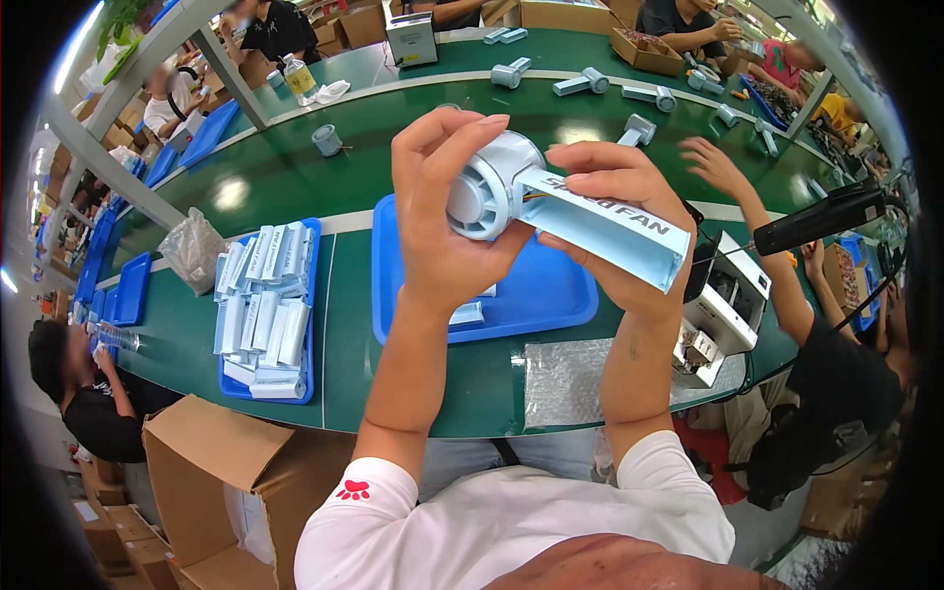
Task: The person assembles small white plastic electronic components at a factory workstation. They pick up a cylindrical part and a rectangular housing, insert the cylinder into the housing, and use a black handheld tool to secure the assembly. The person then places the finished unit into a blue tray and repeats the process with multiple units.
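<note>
Above the blue tray (541, 295) I hold a light-blue handheld fan with a round slotted head (479, 202) and a long hollow handle (615, 231). My left hand (433, 206) is closed around the head, thumb and fingers on opposite sides. My right hand (629, 202) grips the handle, its fingers over the printed upper face and its thumb partly hidden. The handle's open side faces me, and thin coloured wires show where it meets the head. A light-blue handle piece (467, 314) lies in the tray, partly covered by my left wrist.
At left stands a blue tray (312, 324) piled with handle pieces (264, 305), beside a clear plastic bag (194, 251). A white machine (733, 305) and a black tool (821, 221) are at right. Fan units (585, 82) sit on the belt; a co-worker's hand (715, 167) reaches in.
</note>
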### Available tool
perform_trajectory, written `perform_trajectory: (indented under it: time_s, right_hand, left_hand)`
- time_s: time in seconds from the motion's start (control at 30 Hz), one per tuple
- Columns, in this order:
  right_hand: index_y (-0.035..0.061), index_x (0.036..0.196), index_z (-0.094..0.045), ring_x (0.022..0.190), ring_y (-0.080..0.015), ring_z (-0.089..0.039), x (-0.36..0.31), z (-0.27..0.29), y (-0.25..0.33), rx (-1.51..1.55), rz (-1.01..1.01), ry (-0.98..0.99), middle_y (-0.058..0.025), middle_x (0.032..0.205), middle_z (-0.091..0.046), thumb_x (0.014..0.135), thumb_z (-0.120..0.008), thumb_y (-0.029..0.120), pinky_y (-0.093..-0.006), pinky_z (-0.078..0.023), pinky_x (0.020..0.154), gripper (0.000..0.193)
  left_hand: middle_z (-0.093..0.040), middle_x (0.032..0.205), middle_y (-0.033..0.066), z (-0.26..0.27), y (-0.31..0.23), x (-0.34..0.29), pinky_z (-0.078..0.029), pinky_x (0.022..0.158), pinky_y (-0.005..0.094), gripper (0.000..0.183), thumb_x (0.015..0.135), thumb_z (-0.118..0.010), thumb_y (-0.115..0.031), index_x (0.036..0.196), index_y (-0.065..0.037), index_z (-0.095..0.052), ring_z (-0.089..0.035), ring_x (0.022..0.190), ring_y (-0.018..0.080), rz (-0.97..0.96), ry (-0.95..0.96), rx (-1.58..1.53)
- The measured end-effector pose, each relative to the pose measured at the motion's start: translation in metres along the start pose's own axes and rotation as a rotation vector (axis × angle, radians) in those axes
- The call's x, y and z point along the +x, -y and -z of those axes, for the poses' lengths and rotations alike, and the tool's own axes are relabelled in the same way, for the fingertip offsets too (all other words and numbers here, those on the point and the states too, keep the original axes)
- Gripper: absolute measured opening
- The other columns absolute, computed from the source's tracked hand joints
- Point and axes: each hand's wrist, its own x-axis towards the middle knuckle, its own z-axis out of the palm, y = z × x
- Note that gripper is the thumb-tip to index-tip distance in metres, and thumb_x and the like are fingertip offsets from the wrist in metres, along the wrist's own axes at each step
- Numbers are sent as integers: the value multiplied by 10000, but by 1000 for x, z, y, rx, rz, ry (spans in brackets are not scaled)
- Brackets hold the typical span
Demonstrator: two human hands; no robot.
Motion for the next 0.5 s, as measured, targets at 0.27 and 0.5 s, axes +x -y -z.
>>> perform_trajectory:
  time_s: [0.27, 0.5]
  right_hand:
    - [-4, 1440, -458, 1001, -196, -683, -2, -3, 5, 166, -213, -207, -158, 1192, -696, 883, -747, 62, -289, -513, 834, 632]
    - [-8, 1448, -451, 956, -168, -681, -1, -1, 1, 146, -261, -220, -147, 1158, -707, 929, -696, 74, -278, -507, 849, 579]
  left_hand:
    - [-618, 1063, 58, 5, -12, 0, -570, 707, 271, 745, 723, -948, -192, 1345, -56, -560, -676, 900, 141, 703, 171, -372]
    - [-625, 1071, 74, 4, -4, -5, -580, 717, 289, 708, 789, -890, -263, 1361, -35, -541, -687, 916, 167, 703, 171, -441]
